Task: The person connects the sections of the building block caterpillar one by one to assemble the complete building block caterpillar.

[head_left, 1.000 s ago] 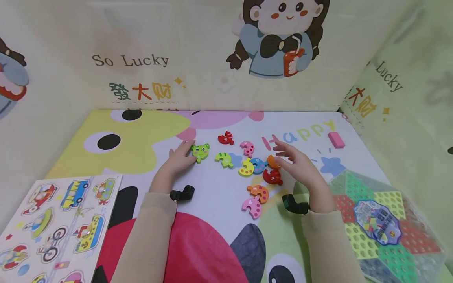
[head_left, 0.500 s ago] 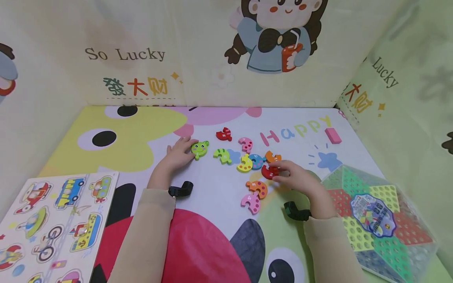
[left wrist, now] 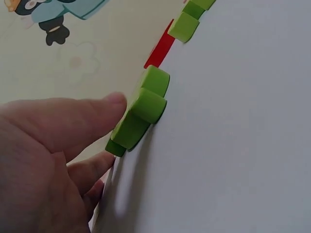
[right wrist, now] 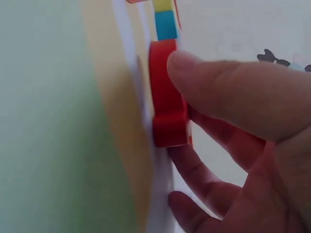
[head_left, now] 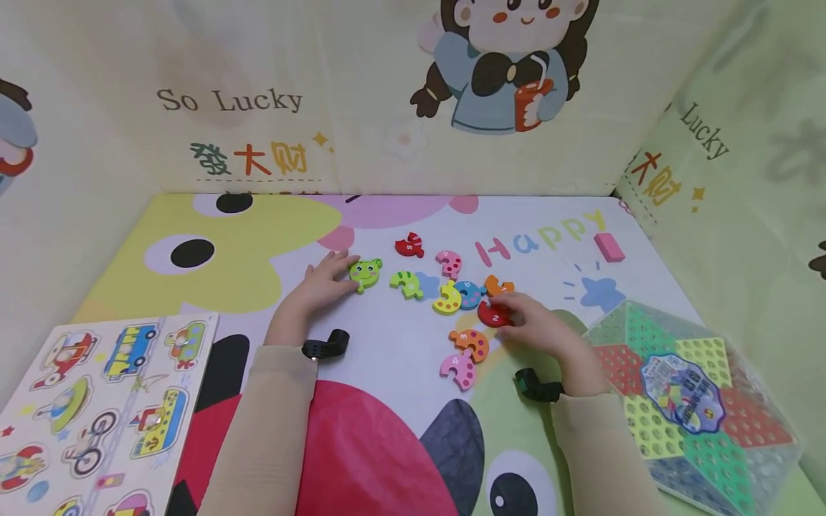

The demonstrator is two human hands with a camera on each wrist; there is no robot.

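On the left, the left hand (head_left: 317, 288) has its thumb and a finger at the edge of the green frog-head piece (head_left: 366, 274), which lies face up; in the left wrist view the thumb (left wrist: 114, 104) rests against that green piece (left wrist: 148, 104). The right hand (head_left: 540, 326) pinches the red piece (head_left: 492, 314) numbered 2. From the right wrist view, the thumb (right wrist: 184, 63) lies on the red piece's (right wrist: 166, 97) side, other fingers behind it. Orange (head_left: 498, 286) and blue (head_left: 470, 294) pieces lie beside it.
Between the hands lie yellow (head_left: 447, 298), green striped (head_left: 406, 284), pink (head_left: 449, 264) and red striped (head_left: 409, 245) pieces. Nearer are orange (head_left: 470, 345) and pink (head_left: 459, 369) ones. A vehicle puzzle board (head_left: 122, 401), clear-lidded box (head_left: 697, 401) and pink block (head_left: 609, 247) stand around.
The right hand has come down and left from above the pieces and taken hold of the red piece. The left hand has stayed at the frog head. The head view has shifted slightly.
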